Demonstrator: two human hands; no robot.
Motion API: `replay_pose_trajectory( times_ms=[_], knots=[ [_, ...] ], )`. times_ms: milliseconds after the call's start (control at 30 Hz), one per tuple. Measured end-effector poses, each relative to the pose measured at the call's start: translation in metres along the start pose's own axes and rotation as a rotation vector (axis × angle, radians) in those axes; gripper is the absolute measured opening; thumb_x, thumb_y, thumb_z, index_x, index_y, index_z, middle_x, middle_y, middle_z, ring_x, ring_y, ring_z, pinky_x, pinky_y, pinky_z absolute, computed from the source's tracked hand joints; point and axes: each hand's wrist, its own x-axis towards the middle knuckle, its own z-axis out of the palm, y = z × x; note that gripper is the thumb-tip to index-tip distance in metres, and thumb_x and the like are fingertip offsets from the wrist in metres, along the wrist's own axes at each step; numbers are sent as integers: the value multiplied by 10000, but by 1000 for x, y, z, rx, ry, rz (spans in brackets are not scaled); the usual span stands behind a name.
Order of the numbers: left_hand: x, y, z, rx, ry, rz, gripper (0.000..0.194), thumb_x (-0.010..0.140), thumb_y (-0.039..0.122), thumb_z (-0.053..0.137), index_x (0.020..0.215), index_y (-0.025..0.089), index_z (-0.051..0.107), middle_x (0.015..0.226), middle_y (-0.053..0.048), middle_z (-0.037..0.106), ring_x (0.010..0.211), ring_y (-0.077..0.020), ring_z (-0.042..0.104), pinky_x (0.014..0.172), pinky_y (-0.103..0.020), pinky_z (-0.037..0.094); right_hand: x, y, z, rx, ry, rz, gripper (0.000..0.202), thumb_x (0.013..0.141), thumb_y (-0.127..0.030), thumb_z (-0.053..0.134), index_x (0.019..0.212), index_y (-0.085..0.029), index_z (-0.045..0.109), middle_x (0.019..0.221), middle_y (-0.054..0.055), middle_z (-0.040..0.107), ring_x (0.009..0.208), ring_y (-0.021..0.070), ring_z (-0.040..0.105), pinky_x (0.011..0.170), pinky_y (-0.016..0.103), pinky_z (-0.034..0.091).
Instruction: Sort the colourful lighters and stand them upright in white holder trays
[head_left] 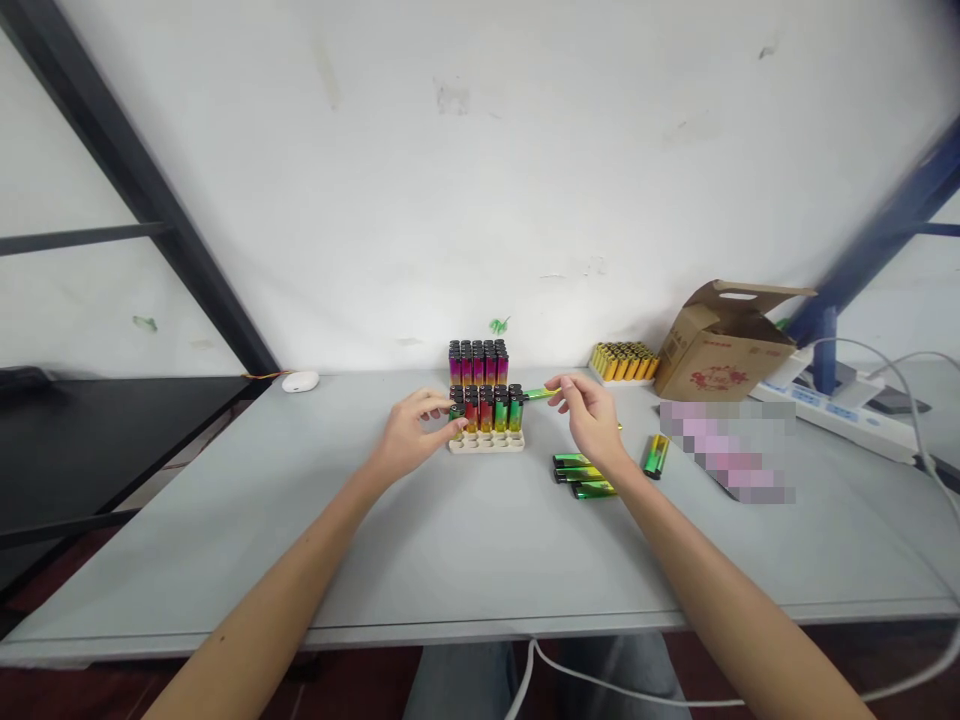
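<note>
A cream-coloured holed tray (486, 442) stands mid-table, with red and green lighters (486, 410) upright in its back rows and bare holes along the front. At its left end my left hand (412, 430) has thumb and fingers closed about a green lighter (456, 412) standing in the tray. On the other side my right hand (589, 410) pinches a green-yellow lighter (538, 394), which lies almost level, its black end pointing left near the tray's right corner. Several loose green lighters (585, 476) lie below my right wrist, partly hidden by the forearm.
Purple-orange lighters (478, 362) stand behind the tray. Yellow lighters (624, 360) fill another rack at the back right, beside an open cardboard box (720, 350). One lighter (656, 455) lies near a blurred pink item (727, 450). A power strip (840, 420) and a white case (300, 382) flank these.
</note>
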Motion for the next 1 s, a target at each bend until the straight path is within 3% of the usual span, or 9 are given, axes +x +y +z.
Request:
replay_pose_trajectory(
  times_ms=[300, 400, 567, 667, 800, 1000],
  knots=[
    [1, -9, 3, -46, -97, -96, 256, 699, 432, 748, 859, 232, 735, 891, -46, 679, 618, -151, 518, 593, -281, 432, 1, 5, -1, -19, 19, -32, 393, 912, -500, 456, 848, -176, 670, 849, 63, 683, 687, 165, 617, 648, 309, 488],
    [1, -12, 3, -14, -120, -134, 282, 705, 436, 746, 891, 225, 714, 794, -25, 661, 566, -139, 506, 570, -273, 416, 2, 6, -1, -28, 50, -27, 379, 916, -478, 451, 851, -174, 669, 853, 63, 684, 681, 162, 613, 645, 304, 485],
    [0, -14, -2, 122, -55, -85, 327, 726, 401, 729, 971, 240, 584, 822, -2, 648, 686, -166, 576, 648, -278, 424, 5, 17, -4, -154, 63, -15, 350, 921, -429, 425, 905, -180, 670, 961, 84, 680, 826, 203, 620, 709, 334, 495],
    [0, -14, -5, 218, 7, -37, 406, 726, 409, 722, 1046, 252, 527, 975, -23, 646, 846, -203, 590, 749, -312, 441, 5, 30, -6, -389, -38, -32, 329, 913, -379, 425, 1033, -187, 663, 1098, 109, 650, 1019, 251, 580, 843, 394, 481],
    [0, -15, -4, 300, -38, 5, 537, 773, 462, 665, 1223, 246, 467, 1225, -85, 571, 1112, -264, 548, 949, -395, 418, 6, 46, -6, -638, -196, -81, 367, 901, -259, 414, 1199, -159, 604, 1256, 125, 596, 1194, 274, 500, 1032, 436, 384],
    [-1, -27, -2, 311, -162, -39, 768, 773, 523, 649, 1415, 243, 332, 1408, -131, 465, 1319, -325, 416, 1087, -465, 318, 19, 59, 4, -835, -397, -131, 507, 842, -77, 380, 1323, -133, 532, 1373, 116, 548, 1284, 252, 455, 1066, 388, 348]
  ],
)
